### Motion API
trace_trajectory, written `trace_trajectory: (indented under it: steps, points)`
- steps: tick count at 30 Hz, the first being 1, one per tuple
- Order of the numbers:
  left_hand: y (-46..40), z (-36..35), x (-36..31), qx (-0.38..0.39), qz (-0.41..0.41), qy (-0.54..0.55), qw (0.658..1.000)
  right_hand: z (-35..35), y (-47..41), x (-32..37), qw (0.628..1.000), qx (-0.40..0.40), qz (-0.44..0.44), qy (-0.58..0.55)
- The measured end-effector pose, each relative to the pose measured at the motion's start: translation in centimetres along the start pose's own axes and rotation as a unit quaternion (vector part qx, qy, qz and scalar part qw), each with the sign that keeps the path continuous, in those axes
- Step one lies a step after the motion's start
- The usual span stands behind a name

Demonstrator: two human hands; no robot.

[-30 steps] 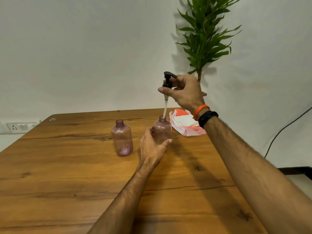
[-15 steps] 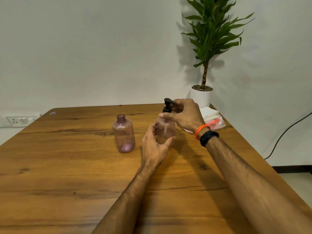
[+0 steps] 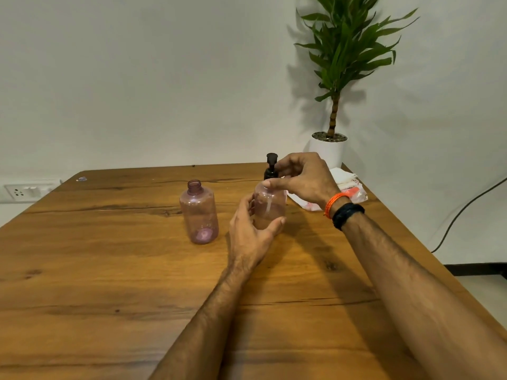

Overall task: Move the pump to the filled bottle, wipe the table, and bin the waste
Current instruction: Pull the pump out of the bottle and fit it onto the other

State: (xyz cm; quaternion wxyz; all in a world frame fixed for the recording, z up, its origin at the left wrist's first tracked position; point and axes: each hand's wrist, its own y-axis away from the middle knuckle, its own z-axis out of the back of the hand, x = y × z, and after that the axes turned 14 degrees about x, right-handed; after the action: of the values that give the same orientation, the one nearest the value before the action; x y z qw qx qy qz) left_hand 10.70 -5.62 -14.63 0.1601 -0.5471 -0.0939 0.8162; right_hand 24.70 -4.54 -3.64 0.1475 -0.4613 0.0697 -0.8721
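Two pink translucent bottles stand on the wooden table (image 3: 109,270). The left bottle (image 3: 199,212) is open-necked, with only a little pink residue at its bottom. My left hand (image 3: 251,231) grips the right bottle (image 3: 269,205) around its body. The black pump (image 3: 271,167) sits in that bottle's neck, its white tube showing inside. My right hand (image 3: 301,178) holds the pump's collar from the right, fingers curled round it.
A white and orange packet of wipes (image 3: 345,187) lies at the table's far right, behind my right wrist. A potted plant (image 3: 330,149) stands beyond the far corner. A wall socket (image 3: 24,192) is at the left; a black cable (image 3: 466,209) hangs at the right.
My right hand has lowered the pump from above the right bottle until its tube went in and the collar met the neck. The left hand kept its grip on that bottle.
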Motion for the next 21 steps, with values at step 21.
trace_trajectory:
  steps: [21]
  points:
    - [0.18,0.35,-0.17,0.010,-0.002,0.000,1.000,-0.01,0.12,-0.71,0.994,0.080,0.034,-0.073]
